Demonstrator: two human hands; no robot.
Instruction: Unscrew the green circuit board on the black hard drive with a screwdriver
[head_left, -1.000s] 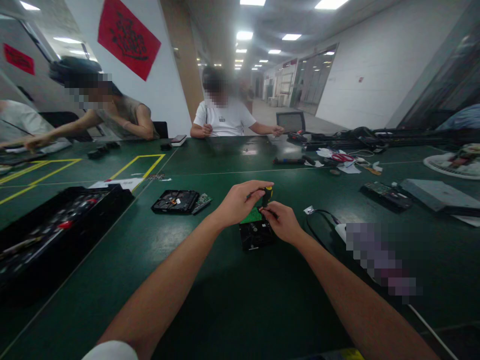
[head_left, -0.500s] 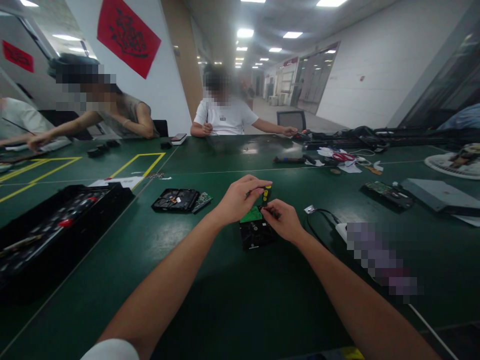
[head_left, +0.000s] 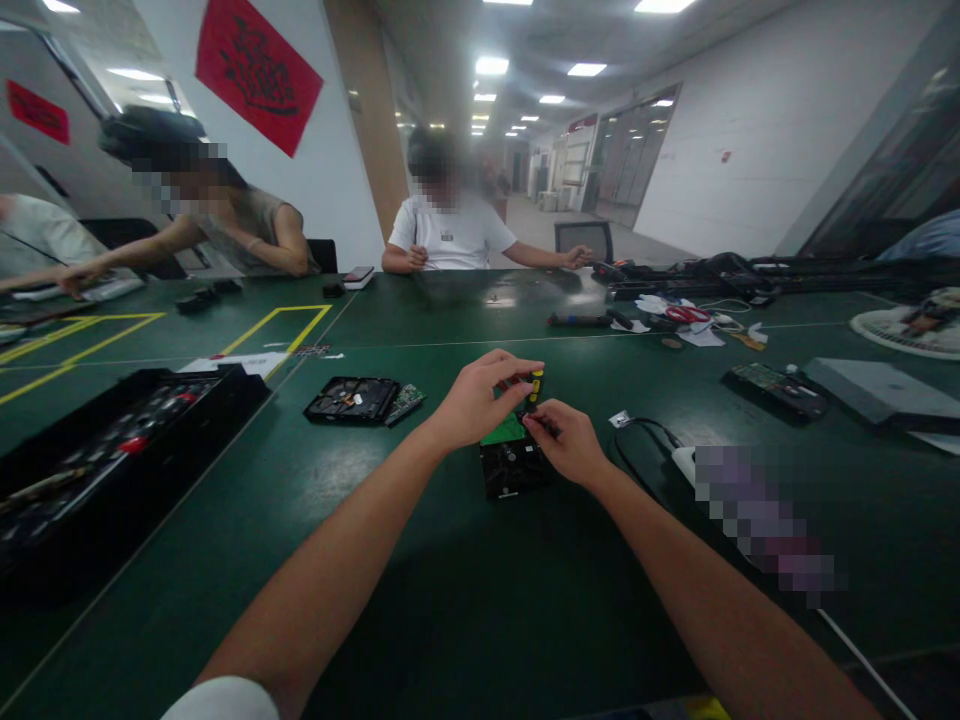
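Observation:
A black hard drive point(head_left: 517, 472) with a green circuit board point(head_left: 504, 431) lies on the table in front of me. Over its far right part stands a screwdriver point(head_left: 536, 386) with a yellow and black handle, roughly upright. My left hand point(head_left: 480, 398) grips the handle near its top with fingers and thumb. My right hand point(head_left: 571, 440) comes in from the right, its thumb and fingers pinched at the screwdriver's lower end, beside the board. What sits between those fingertips is hidden, and so is the screwdriver's tip.
Left lie an opened drive casing point(head_left: 352, 400), a loose circuit board point(head_left: 406, 403) and a long black tray point(head_left: 225, 400) of parts. Right are a power strip point(head_left: 684, 462), another drive point(head_left: 776, 390) and a grey metal box point(head_left: 885, 390). Several people sit across the green table point(head_left: 420, 580).
My left fingers and thumb have shifted slightly on the screwdriver handle. My right hand stays almost in place, and the hard drive has not visibly moved.

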